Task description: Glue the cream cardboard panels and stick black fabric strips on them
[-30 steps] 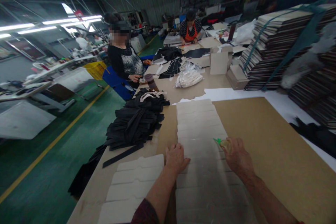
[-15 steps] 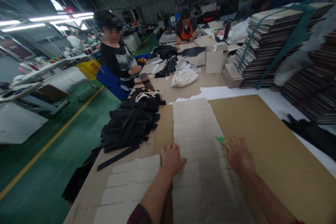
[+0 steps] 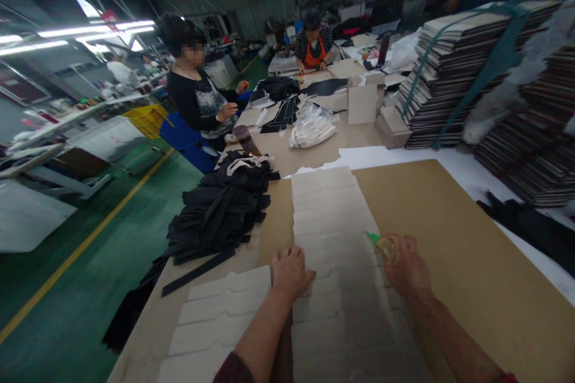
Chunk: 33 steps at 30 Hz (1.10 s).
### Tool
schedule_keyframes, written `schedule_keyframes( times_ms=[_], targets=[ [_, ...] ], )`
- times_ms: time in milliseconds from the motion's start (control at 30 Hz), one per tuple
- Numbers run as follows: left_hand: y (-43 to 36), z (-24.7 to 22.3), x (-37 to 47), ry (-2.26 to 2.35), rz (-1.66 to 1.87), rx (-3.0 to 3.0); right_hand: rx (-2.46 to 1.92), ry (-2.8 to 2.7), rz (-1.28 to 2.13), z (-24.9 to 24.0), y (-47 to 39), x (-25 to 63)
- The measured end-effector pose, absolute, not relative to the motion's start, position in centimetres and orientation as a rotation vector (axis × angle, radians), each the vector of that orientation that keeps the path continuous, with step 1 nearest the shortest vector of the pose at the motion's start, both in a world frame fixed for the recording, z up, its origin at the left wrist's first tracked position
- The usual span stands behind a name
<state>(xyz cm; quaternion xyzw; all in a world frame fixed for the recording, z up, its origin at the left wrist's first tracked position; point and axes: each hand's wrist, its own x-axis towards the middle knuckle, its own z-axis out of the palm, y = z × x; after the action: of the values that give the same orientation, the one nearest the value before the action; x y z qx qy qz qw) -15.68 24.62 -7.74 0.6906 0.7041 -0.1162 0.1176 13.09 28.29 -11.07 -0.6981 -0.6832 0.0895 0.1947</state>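
A long row of overlapping pale grey cardboard pieces [image 3: 323, 221] runs down the middle of the table. My left hand [image 3: 291, 272] rests on its left edge, thumb stretched out over the cardboard and fingers bent a little, holding nothing. Gripped in my right hand [image 3: 406, 269] is a yellowish squeeze bottle [image 3: 387, 249] with a green nozzle [image 3: 371, 237]. The nozzle tip is at the row's right edge; whether it touches the cardboard, I cannot tell. Left of my left forearm lies a second overlapping row of cardboard pieces [image 3: 224, 305].
A heap of black strips [image 3: 215, 221] lies on the left. A dark bottle [image 3: 246, 139] and a plastic bag [image 3: 312, 128] stand farther back. Tied board stacks [image 3: 453, 72] rise at the right. Two people work around the far table, one at left [image 3: 193, 90], one behind [image 3: 314, 42].
The view has shifted slightly, and my hands stay in nearly the same places on the cardboard. The person at left has raised their hands a little.
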Motion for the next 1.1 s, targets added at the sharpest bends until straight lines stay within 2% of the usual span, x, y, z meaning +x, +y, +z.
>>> schedule_keyframes(
  times_ms=[233, 467, 667, 1100],
  targets=[
    [24.6, -7.9, -15.8, 2.065, -0.324, 2.028, -2.037, -1.805, 0.237, -11.3, 28.3, 13.8],
    [24.4, -8.2, -15.7, 2.080, -0.344, 2.017, -1.726, -1.735, 0.413, -12.8, 28.2, 12.7],
    [24.5, -7.8, -15.3, 2.089, -0.390, 1.983, -1.794, -1.498, 0.473, -12.4, 31.4, 13.9],
    [24.5, -8.2, -15.5, 2.072, -0.363, 1.963, -1.929, -1.802, 0.332, -12.0, 34.7, 13.4]
  ],
)
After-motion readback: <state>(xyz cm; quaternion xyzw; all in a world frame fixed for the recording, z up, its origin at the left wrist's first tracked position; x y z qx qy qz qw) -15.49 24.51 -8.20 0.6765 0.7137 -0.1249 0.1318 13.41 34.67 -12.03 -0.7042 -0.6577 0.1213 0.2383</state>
